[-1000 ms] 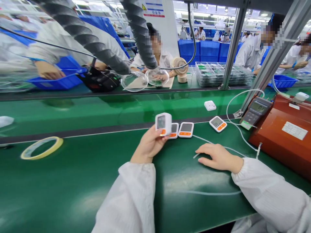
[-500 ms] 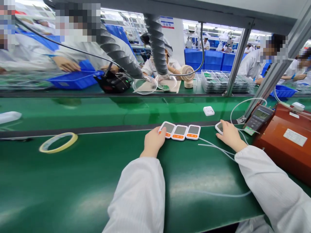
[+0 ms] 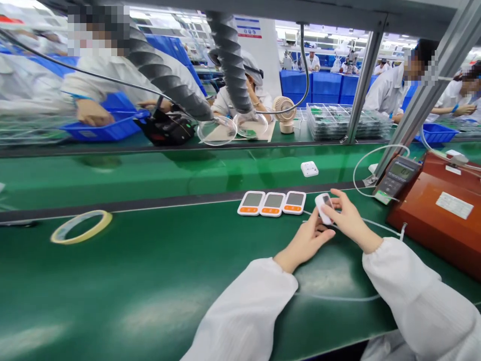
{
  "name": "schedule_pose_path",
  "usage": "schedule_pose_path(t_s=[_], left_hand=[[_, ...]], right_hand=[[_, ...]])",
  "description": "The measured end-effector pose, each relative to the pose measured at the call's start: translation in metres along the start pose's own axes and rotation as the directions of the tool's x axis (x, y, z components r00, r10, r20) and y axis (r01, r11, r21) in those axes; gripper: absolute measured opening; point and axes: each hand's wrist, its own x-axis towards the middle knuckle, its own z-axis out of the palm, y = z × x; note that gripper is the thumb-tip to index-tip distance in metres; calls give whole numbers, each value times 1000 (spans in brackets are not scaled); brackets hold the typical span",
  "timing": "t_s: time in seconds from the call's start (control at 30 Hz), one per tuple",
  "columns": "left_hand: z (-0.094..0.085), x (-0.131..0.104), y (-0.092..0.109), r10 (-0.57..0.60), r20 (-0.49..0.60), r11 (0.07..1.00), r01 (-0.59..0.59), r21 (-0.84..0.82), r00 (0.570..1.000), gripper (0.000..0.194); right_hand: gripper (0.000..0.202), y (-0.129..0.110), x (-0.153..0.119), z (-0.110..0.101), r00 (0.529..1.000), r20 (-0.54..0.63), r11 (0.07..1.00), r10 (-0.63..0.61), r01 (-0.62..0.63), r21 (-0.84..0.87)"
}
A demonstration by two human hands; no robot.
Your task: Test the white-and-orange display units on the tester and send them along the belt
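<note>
My right hand [image 3: 351,220] pinches a small white device with a dark screen [image 3: 323,206], lifted above the bench and tilted. Beside it, my left hand [image 3: 306,239] has its thumb and fingers apart, with fingertips at the device's lower left edge; whether they bear any of it is unclear. Three similar white devices with grey screens and orange button strips lie in a row to the left: a left one [image 3: 251,203], a middle one [image 3: 272,204] and a right one [image 3: 294,202]. Thin clear tubing [image 3: 381,228] runs behind my right hand.
A roll of yellowish tape [image 3: 107,220] lies at the left. On the green strip beyond sits a white square piece [image 3: 309,169]. To the right stand a grey meter [image 3: 397,178] and a brown-orange box [image 3: 436,215]. Across the strip, co-workers sit near a small fan [image 3: 284,111] and stacked clear trays [image 3: 330,123].
My right hand has raised the device and brought it left. My left hand has let go of the left device in the row and moved right to the lifted one.
</note>
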Motion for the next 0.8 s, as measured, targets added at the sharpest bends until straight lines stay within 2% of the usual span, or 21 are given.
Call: schedule_pose_path(t_s=[0.07, 0.13, 0.2, 0.27, 0.33, 0.43, 0.53, 0.7, 0.8], left_hand=[[0, 0, -2, -69, -115, 981, 46, -191, 991, 69], [-6, 2, 0, -179, -179, 931, 107, -350, 967, 70], [-13, 4, 5, -249, -152, 887, 162, -432, 957, 70], [-17, 5, 9, -265, -124, 881, 188, -434, 956, 69], [-19, 6, 12, -263, -106, 891, 199, -408, 959, 70], [-20, 6, 13, -249, -25, 904, 223, -365, 968, 75], [-22, 4, 12, -258, 23, 910, 251, -329, 966, 87], [-25, 2, 8, -260, -43, 907, 228, -354, 965, 97], [-33, 3, 10, -241, -90, 896, 186, -402, 966, 99]], right_hand=[[51, 2, -7, 4, 996, 52, 998, -66, 66, 8], [38, 4, -9, 3, 986, 97, 990, -134, 138, -31], [34, 7, -10, 0, 966, 183, 979, -184, 196, -54], [31, 9, -10, -4, 931, 303, 970, -205, 234, -63], [25, 9, -11, -7, 910, 358, 958, -207, 264, -116], [26, 5, -14, -7, 924, 329, 884, -194, 310, -350], [28, 1, -16, -5, 946, 287, 802, -151, 287, -523], [25, 2, -15, -1, 977, 174, 757, -121, 205, -621], [19, 7, -11, 0, 975, 132, 751, -179, 222, -623]])
